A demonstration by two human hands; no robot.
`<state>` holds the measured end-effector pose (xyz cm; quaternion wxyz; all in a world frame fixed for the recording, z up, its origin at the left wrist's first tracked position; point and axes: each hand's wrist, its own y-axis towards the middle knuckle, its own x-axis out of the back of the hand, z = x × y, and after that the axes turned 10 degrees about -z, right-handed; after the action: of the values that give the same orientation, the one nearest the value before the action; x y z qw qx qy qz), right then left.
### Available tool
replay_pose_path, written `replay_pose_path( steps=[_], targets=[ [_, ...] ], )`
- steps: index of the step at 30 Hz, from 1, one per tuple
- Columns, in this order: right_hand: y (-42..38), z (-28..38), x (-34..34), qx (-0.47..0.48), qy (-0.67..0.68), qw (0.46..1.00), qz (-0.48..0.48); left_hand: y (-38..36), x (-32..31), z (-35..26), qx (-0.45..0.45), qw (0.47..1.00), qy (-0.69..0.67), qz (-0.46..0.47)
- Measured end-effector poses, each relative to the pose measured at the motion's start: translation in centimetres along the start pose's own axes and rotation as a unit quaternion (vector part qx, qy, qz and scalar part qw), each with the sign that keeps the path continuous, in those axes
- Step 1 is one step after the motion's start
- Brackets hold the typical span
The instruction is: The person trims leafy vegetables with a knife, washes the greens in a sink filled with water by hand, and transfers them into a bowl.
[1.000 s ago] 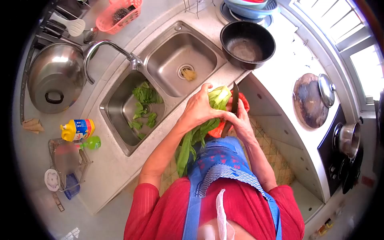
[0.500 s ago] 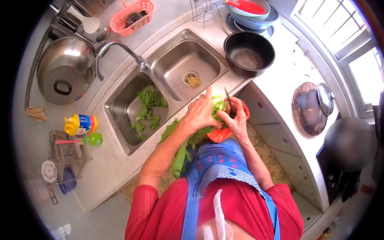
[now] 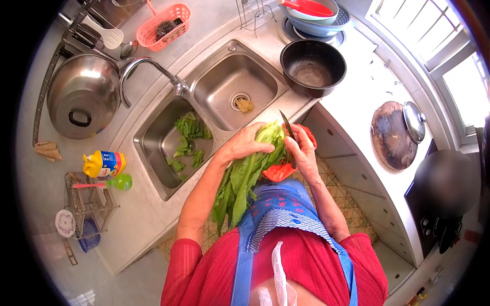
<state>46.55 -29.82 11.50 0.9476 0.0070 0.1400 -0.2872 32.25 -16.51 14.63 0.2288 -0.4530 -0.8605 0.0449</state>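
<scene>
A bunch of long-leaved green lettuce [image 3: 245,176] is gripped by my left hand [image 3: 242,144], its pale stem end toward my right and its leaves hanging over the counter's front edge. My right hand [image 3: 302,152] is closed round a small knife [image 3: 287,125], blade pointing up and away beside the stem end. Below and behind my right hand is a red plastic bag [image 3: 278,172], partly hidden by hand and leaves. Cut green leaves [image 3: 190,128] lie in the left sink basin [image 3: 153,138].
A yellowish scrap [image 3: 244,105] lies at the drain of the right basin [image 3: 217,84]. A black pot [image 3: 313,69] stands right of it. The faucet [image 3: 179,85] arches leftward. A yellow bottle [image 3: 104,163] and wire rack [image 3: 89,201] stand left; a round board [image 3: 390,135] lies right.
The lettuce has turned so more of its leaves show, hanging toward me. My left hand has tilted and moved slightly left and lower; the knife blade now shows more fully.
</scene>
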Motion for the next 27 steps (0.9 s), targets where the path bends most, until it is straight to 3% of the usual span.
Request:
replay_pose_path(
  steps=[2,5,8,12,19,27],
  targets=[
    [0.1,0.0,0.0,-0.002,0.047,0.999,0.003,-0.6,0.2,-1.6,0.025,0.996,-0.077,-0.048],
    [0.1,0.7,0.0,-0.024,0.055,0.998,0.03,-0.8,1.1,-1.6,0.007,0.991,-0.079,-0.108],
    [0.3,1.6,-0.7,-0.11,0.124,0.983,0.08,-1.2,1.9,-2.3,-0.015,0.988,-0.088,-0.128],
    [1.0,2.5,-2.4,-0.078,0.137,0.983,0.098,-2.1,2.7,-3.1,-0.032,0.98,-0.108,-0.165],
    [1.4,3.2,-5.4,-0.104,0.124,0.981,0.106,-3.1,3.5,-1.9,-0.073,0.951,-0.147,-0.261],
    [2.1,4.2,-9.8,-0.054,0.093,0.978,0.18,-5.7,7.2,-3.0,-0.117,0.895,-0.375,-0.213]
  ],
)
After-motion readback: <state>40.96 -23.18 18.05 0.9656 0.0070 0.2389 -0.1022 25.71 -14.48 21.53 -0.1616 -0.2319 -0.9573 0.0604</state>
